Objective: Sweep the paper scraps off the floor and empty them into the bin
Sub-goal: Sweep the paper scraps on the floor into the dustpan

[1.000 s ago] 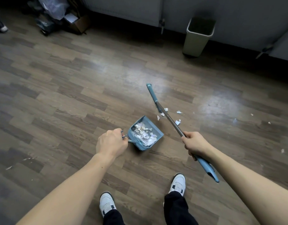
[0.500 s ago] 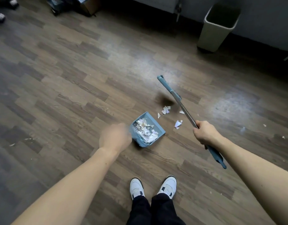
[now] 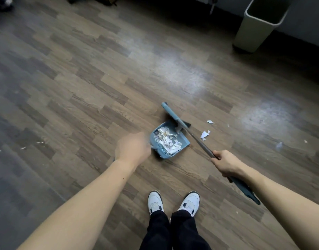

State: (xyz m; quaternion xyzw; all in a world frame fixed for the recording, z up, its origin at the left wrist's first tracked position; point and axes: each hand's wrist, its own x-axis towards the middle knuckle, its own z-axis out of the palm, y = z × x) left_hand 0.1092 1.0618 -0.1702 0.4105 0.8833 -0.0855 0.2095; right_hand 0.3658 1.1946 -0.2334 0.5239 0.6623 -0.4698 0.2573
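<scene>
A blue dustpan (image 3: pixel 182 139) sits on the wood floor ahead of my feet, holding a heap of white paper scraps (image 3: pixel 166 139). My left hand (image 3: pixel 132 150), blurred, grips the dustpan's handle at its near-left corner. My right hand (image 3: pixel 225 162) grips the metal shaft of a blue broom (image 3: pixel 194 138), whose head rests on the floor at the pan's far edge. A few loose paper scraps (image 3: pixel 205 134) lie on the floor to the right of the pan. The beige bin (image 3: pixel 257 26) stands open at the top right against the wall.
My two white sneakers (image 3: pixel 173 202) stand close together below the pan. Small white flecks (image 3: pixel 39 143) dot the floor at the left and at the far right. Dark clutter lies along the top left edge. A grey wall runs behind the bin.
The broom head has swept leftward to the dustpan's mouth, taking some scraps with it. The view has shifted, so the bin sits further right. My left hand has stayed on the dustpan handle.
</scene>
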